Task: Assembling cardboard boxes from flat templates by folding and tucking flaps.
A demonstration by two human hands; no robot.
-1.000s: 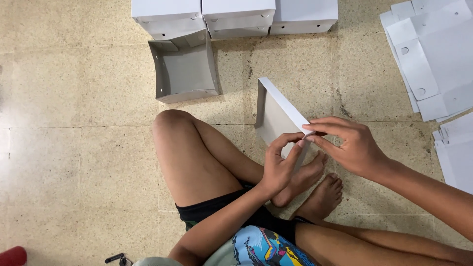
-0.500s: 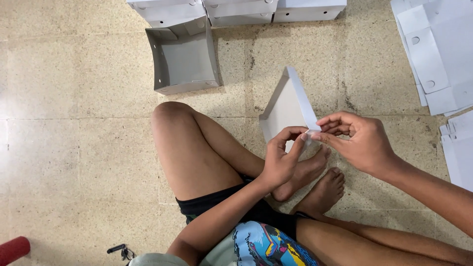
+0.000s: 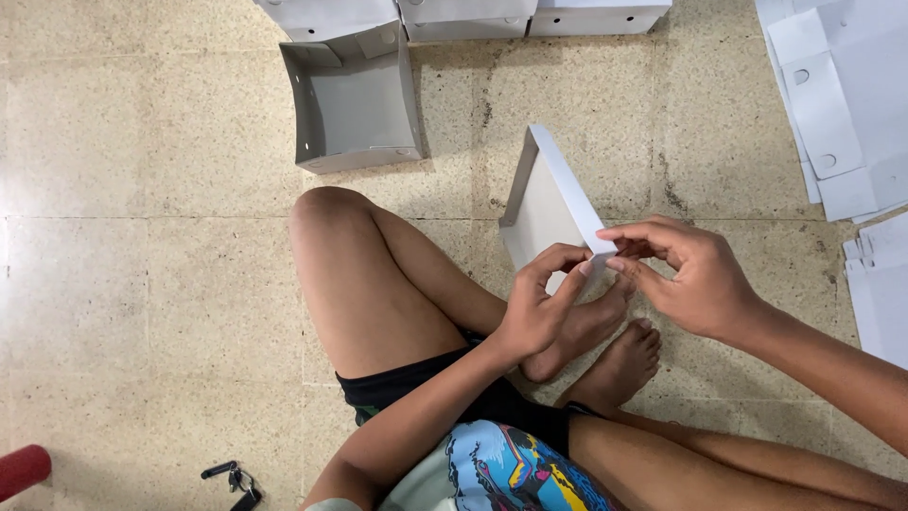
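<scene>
The person wears black shorts and a top with a bright cartoon-like print in blue, yellow, pink and white. Arms and legs are bare, with no sleeves showing, and both feet are bare too. No rings or wristbands show on the left hand or right hand.

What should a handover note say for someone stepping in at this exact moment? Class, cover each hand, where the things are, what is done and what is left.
Left hand: pinches the near corner of the half-folded white box, which stands tilted over the feet.
Right hand: fingers pinch the same corner from the other side.
Done: one folded open box lies on the floor ahead; more finished boxes line the top edge.
Left: this box's corner is not yet closed; flat cut sheets wait at the right.
</scene>
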